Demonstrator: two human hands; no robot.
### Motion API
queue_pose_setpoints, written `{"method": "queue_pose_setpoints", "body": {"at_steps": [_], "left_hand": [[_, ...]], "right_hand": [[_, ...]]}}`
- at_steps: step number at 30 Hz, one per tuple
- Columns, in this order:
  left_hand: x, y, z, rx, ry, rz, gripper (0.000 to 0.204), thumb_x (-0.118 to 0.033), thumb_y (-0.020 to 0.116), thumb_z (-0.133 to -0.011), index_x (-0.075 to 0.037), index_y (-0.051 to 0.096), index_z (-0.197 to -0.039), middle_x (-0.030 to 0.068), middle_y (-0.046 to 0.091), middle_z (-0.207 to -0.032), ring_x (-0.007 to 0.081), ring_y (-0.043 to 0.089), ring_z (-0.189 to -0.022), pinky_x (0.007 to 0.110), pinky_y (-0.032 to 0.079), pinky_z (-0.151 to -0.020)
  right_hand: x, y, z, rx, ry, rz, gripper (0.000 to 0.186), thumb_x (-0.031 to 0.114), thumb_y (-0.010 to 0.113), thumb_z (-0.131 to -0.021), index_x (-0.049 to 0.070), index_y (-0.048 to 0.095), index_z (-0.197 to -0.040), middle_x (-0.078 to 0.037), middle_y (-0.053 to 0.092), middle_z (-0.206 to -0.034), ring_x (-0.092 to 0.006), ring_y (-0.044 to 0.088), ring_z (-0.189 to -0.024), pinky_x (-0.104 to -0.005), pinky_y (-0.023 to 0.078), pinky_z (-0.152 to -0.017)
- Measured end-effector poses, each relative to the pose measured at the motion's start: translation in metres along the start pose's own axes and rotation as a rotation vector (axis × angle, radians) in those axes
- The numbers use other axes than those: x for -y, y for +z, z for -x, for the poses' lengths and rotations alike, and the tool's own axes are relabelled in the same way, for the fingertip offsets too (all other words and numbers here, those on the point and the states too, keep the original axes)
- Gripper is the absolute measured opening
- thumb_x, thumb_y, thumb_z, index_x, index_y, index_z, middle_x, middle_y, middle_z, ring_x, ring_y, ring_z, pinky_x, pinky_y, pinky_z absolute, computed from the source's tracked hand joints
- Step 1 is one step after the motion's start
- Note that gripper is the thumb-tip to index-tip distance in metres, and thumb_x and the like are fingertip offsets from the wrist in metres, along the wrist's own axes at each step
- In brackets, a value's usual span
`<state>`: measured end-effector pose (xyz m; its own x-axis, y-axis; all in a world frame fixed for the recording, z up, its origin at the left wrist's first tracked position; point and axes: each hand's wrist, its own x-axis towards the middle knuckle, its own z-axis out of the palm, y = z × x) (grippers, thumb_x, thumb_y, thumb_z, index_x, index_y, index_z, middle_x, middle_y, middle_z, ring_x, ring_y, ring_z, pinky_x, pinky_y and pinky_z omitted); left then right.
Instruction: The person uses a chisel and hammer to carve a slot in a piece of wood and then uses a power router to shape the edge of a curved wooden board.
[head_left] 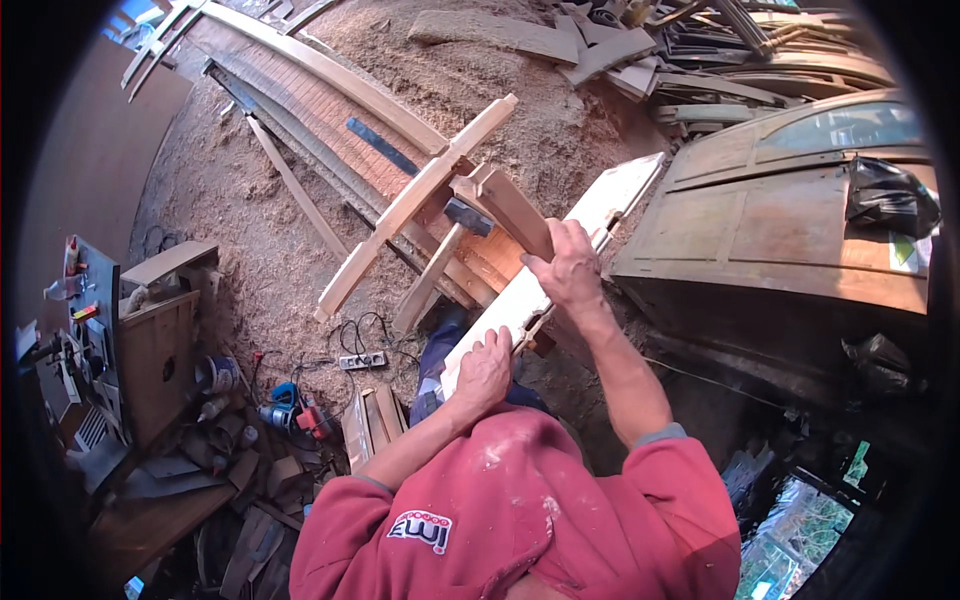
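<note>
A long pale board (pixel 610 195), with cut-out slots along its near edge, lies slantwise in front of me. My left hand (pixel 483 368) grips its near-left part, the fingers over the face. My right hand (pixel 573 265) is closed around the near end of a short, thick wooden piece (pixel 515 212), which points away to the left above the board. Just left of that piece is a hammer (pixel 468 216) with a dark head and wooden handle. A long notched wooden rail (pixel 415 205) lies crosswise beyond the hammer.
Wood shavings (pixel 280 210) cover the floor. A blue bar (pixel 382 146) lies on a long plank behind the rail. At right stands a panelled wooden door (pixel 760 210) with stacked timber (pixel 780 80) behind. A power strip (pixel 362 360) and blue power tool (pixel 285 405) sit at lower left.
</note>
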<state>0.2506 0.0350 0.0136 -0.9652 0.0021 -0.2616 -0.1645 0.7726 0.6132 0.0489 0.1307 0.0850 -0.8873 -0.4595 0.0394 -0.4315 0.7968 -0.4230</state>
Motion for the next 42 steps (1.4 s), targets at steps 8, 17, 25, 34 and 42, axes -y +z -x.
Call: {"method": "queue_pose_setpoints", "body": {"at_steps": [8, 17, 25, 34, 42], "left_hand": [[0.004, 0.006, 0.003, 0.019, 0.044, -0.037, 0.032, -0.008, 0.06, -0.085, 0.003, 0.048, -0.113, 0.0211, 0.059, -0.1, 0.0377, 0.069, -0.082, 0.045, 0.057, -0.06], [0.002, 0.021, 0.008, 0.048, 0.094, -0.036, 0.03, -0.005, 0.057, -0.084, 0.005, 0.047, -0.111, 0.0212, 0.059, -0.099, 0.0379, 0.07, -0.077, 0.042, 0.057, -0.052], [0.004, 0.02, 0.005, 0.036, 0.146, -0.032, 0.032, -0.006, 0.059, -0.083, 0.005, 0.048, -0.111, 0.02, 0.058, -0.098, 0.0369, 0.07, -0.078, 0.04, 0.058, -0.052], [0.0, 0.021, 0.008, -0.005, 0.152, -0.193, 0.038, -0.013, 0.064, -0.081, 0.003, 0.052, -0.114, 0.016, 0.058, -0.096, 0.027, 0.069, -0.075, 0.034, 0.055, -0.048], [0.005, 0.01, 0.011, 0.0, 0.123, -0.046, 0.041, -0.019, 0.063, -0.089, 0.001, 0.049, -0.122, 0.0163, 0.061, -0.098, 0.0312, 0.069, -0.077, 0.043, 0.056, -0.055]], "right_hand": [[0.023, 0.049, 0.0, 0.136, 0.008, 0.005, 0.053, 0.024, 0.084, -0.076, 0.004, 0.057, -0.116, -0.017, 0.058, -0.112, -0.0373, 0.06, -0.111, -0.0463, 0.053, -0.091], [-0.015, 0.167, -0.022, 0.46, 0.034, 0.366, 0.043, 0.016, 0.081, -0.079, -0.003, 0.06, -0.112, -0.022, 0.062, -0.114, -0.0386, 0.065, -0.112, -0.0434, 0.055, -0.097], [-0.01, 0.122, -0.024, 0.415, 0.079, 0.286, 0.055, 0.029, 0.081, -0.081, -0.001, 0.059, -0.122, -0.02, 0.062, -0.118, -0.0374, 0.062, -0.113, -0.0447, 0.052, -0.1], [0.006, 0.086, 0.005, 0.415, -0.421, 0.236, 0.056, 0.029, 0.081, -0.078, 0.001, 0.061, -0.122, -0.015, 0.062, -0.106, -0.0307, 0.065, -0.103, -0.0441, 0.058, -0.084], [-0.034, 0.197, -0.009, 0.516, -0.326, 0.579, 0.016, 0.014, 0.055, -0.091, 0.005, 0.063, -0.101, -0.013, 0.064, -0.094, -0.0286, 0.07, -0.087, -0.0406, 0.061, -0.066]]}}
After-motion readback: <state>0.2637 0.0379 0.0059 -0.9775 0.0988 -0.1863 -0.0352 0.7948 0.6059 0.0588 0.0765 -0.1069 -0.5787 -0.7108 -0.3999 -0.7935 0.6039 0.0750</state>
